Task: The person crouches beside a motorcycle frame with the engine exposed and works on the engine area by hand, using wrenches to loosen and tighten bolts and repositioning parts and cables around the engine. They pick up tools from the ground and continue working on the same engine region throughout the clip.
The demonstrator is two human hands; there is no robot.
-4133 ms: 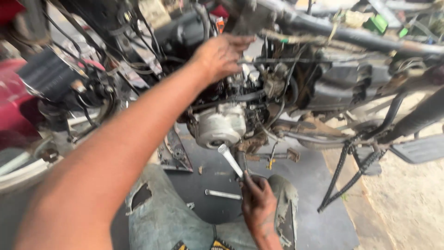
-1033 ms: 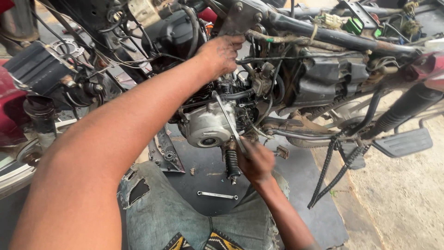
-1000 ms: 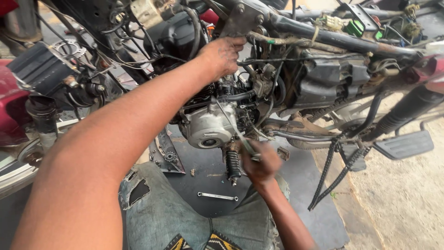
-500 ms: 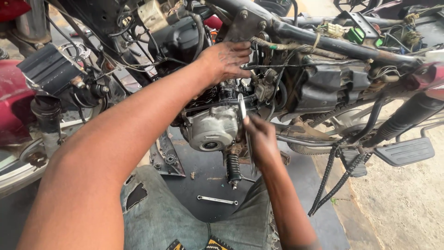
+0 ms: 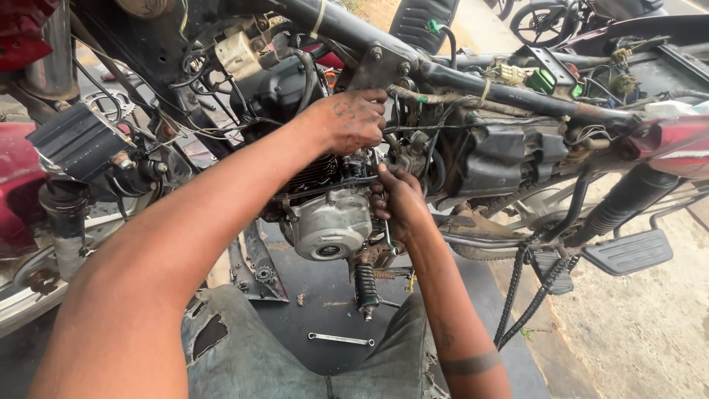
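A: Where are the hands?

B: The left hand (image 5: 353, 118) rests on the engine (image 5: 329, 222) top, under the frame tube (image 5: 413, 63), fingers curled; I cannot tell if it grips something.

A: And the right?

B: The right hand (image 5: 399, 203) is closed around a thin metal tool (image 5: 382, 214), upright beside the silver engine cover. A wrench (image 5: 341, 339) lies on the mat (image 5: 310, 310) below.

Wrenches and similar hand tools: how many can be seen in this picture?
2. One wrench lies on the dark mat between the person's knees. One metal tool is gripped in the right hand beside the engine cover. Others may be hidden behind the frame.
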